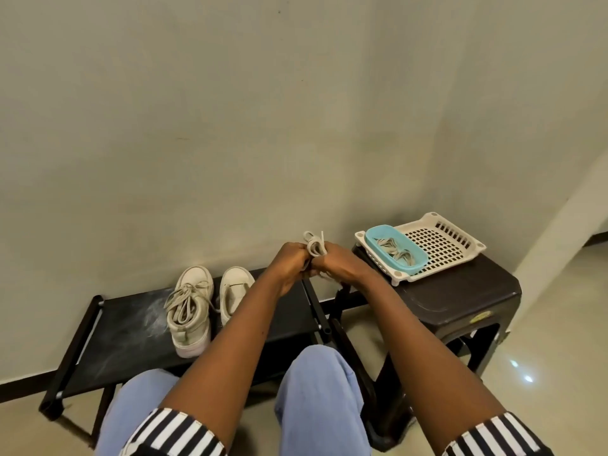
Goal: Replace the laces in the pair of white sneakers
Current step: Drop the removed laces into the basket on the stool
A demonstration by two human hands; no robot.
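A blue oval plastic tub [416, 263] of laces sits in a cream perforated tray [442, 246] on a dark plastic stool [460, 299]. The pair of white sneakers [189, 311] stands on the low black table [131, 324]. The left hand [289, 266] and right hand [340, 268], touching, both pinch a folded beige lace [316, 247].

A laced sneaker [189, 311] stands beside an unlaced sneaker [234, 287]; looped lace [315, 246] held up.

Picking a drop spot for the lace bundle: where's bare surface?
Free: bench top left of the laced sneaker; white tray right of the blue basket; stool top in front of the tray. Crowded: bench middle, where the second sneaker stands beside the laced one.
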